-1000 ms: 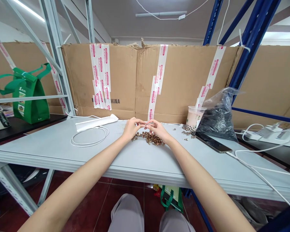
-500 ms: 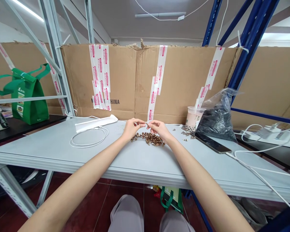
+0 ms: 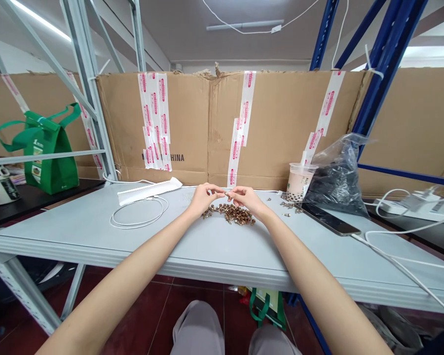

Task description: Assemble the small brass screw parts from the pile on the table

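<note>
Small screw (image 3: pixel 227 195), bronze-coloured, pinched at the right hand (image 3: pixel 248 198)'s fingertips, held just above the pile; too small to make out its head or thread. Left hand (image 3: pixel 204 199) raised beside it, fingers curled inward and almost meeting the right's; cannot tell whether it touches the screw. Both hands narrow, not spread. Directly below them, a loose heap of bronze-coloured screws (image 3: pixel 232 214) on a pale grey steel shelf (image 3: pixel 70 229). A few stray screws (image 3: pixel 288 204) scattered to the right, near a bubble tea cup (image 3: pixel 299 182) with a straw and a clear plastic bag of dark items (image 3: pixel 338 180). Smartphone (image 3: pixel 329 220) lies face up just right of the strays, white charging cable (image 3: pixel 403 259) running off the shelf edge. Left of the hands: coiled white cable (image 3: pixel 138 215) and a folded white strip (image 3: pixel 150 191). Behind: cardboard sheet (image 3: pixel 281 123) patched with red-printed white tape. Further left, a green tote bag (image 3: pixel 50 158) on a black surface. Grey trouser knees (image 3: pixel 196 330) show below the shelf.
</note>
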A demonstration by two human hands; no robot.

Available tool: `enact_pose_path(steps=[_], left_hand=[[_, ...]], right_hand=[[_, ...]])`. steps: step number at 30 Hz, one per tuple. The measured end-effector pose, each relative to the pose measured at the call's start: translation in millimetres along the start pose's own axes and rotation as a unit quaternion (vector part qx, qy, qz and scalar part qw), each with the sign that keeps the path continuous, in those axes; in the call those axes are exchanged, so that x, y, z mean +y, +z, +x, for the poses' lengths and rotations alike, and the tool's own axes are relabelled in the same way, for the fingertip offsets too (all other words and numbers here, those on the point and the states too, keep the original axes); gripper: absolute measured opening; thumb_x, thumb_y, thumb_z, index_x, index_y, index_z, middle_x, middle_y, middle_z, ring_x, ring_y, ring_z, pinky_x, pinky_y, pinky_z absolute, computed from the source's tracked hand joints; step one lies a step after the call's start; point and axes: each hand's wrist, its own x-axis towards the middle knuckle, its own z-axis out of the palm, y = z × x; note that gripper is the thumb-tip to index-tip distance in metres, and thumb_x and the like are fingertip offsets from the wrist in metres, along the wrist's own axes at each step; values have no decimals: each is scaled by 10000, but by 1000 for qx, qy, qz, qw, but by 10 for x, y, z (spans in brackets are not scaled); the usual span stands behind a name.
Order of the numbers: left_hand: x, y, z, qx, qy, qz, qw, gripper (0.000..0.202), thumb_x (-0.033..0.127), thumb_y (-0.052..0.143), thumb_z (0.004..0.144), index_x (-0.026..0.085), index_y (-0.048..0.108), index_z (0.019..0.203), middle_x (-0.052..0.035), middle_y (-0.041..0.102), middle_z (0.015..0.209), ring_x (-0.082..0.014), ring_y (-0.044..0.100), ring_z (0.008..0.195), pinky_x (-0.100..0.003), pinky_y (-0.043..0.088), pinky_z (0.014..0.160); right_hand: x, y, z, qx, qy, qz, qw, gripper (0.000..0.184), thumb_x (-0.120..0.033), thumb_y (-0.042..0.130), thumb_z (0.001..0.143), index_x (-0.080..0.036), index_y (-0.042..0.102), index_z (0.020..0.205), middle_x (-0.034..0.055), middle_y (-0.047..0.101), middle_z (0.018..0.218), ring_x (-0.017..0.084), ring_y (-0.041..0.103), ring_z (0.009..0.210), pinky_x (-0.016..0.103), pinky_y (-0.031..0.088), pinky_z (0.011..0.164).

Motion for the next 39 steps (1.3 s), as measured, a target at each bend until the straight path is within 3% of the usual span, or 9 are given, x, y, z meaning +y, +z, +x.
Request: enact_pose_path(steps=[6, 12, 19, 22, 25, 31, 34, 39], left_hand=[[12, 2, -12, -26, 71, 81, 994, 119, 297, 611, 704, 215, 684, 751, -13, 625, 682, -139, 474, 665, -252, 366, 642], [-15, 8, -22, -55, 95, 163, 981, 120, 297, 598, 721, 220, 674, 773, -17, 619, 704, -155, 470, 720, -257, 355, 670], [9, -39, -26, -5, 131, 181, 975, 162, 300, 540, 770, 198, 661, 802, -24, 635, 746, -154, 477, 749, -258, 362, 682], [13, -43, -33, 10, 138, 183, 973, 174, 310, 530, 777, 193, 657, 802, -21, 640, 759, -152, 481, 757, -260, 369, 681], [-1, -36, -39, 4, 141, 191, 971, 159, 306, 541, 769, 196, 655, 787, -15, 642, 748, -151, 480, 751, -257, 369, 661], [-16, -27, -46, 16, 143, 206, 968, 148, 293, 539, 773, 198, 649, 802, -14, 641, 759, -152, 474, 750, -260, 369, 654], [-9, -26, -46, 19, 152, 207, 966, 151, 295, 539, 773, 192, 642, 816, -14, 637, 761, -151, 476, 750, -265, 374, 675], [-16, -12, -46, 0, 154, 190, 969, 150, 298, 538, 773, 187, 628, 818, -13, 627, 775, -151, 477, 772, -260, 381, 687]], right_hand=[[60, 28, 32, -5, 14, 1, 1000, 310, -436, 628, 616, -141, 554, 675, -2, 549, 578, 52, 412, 442, 199, 288, 414], [92, 82, 39, 24, 11, 18, 999, 299, -422, 639, 614, -164, 499, 672, -39, 516, 498, 72, 450, 445, 208, 332, 446], [113, 62, 22, 1, -22, 53, 998, 261, -329, 663, 615, -154, 558, 777, 8, 613, 703, 100, 564, 633, 221, 411, 587], [119, 36, 23, 14, 2, 24, 1000, 288, -320, 664, 616, -145, 569, 824, 49, 636, 791, 113, 584, 648, 200, 383, 516], [134, 35, 36, 17, 4, -28, 999, 268, -374, 608, 668, -140, 555, 787, 55, 639, 770, 97, 559, 551, 193, 344, 452], [173, 85, 27, -37, -81, -126, 988, 239, -386, 415, 809, -164, 504, 811, -7, 588, 674, 76, 484, 479, 219, 383, 536], [170, 92, 3, -34, -109, -178, 977, 285, -391, 361, 835, -166, 468, 698, -30, 506, 577, 75, 430, 458, 212, 344, 514], [182, 79, 3, -62, -101, -154, 981, 406, -459, 265, 852, -165, 391, 601, -36, 406, 498, 73, 353, 426, 210, 295, 470]])
